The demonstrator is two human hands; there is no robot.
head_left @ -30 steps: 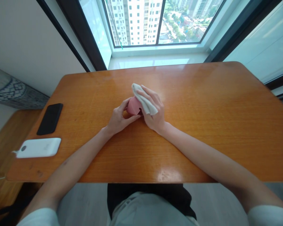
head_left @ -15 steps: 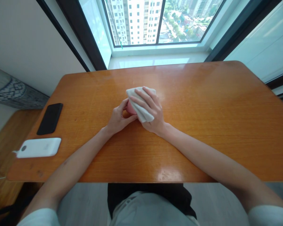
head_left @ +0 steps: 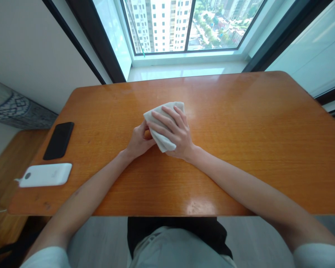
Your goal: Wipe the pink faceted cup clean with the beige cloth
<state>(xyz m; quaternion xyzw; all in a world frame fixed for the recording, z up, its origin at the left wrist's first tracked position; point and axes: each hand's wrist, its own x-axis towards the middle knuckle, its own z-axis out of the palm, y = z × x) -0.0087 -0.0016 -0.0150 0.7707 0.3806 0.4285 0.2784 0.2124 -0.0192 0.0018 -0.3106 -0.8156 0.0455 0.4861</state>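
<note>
A folded white cloth (head_left: 162, 140) covers something under my right hand (head_left: 178, 136). The fingers of that hand lie across the cloth and press it down. My left hand (head_left: 141, 139) is curled at the cloth's left edge, thumb and fingers around a small rounded pink object. The cloth and my fingers now hide that object, so its kind and full shape do not show. Both hands meet near the middle of the wooden table (head_left: 240, 149).
Toward the table's left side lie a black phone (head_left: 58, 140) and a white device (head_left: 46, 175) with a cable at its end. A window (head_left: 187, 26) and its sill stand beyond the far edge.
My right hand and the cloth have shifted slightly left and turned, covering the pink object that showed before. My left hand stays almost in place.
</note>
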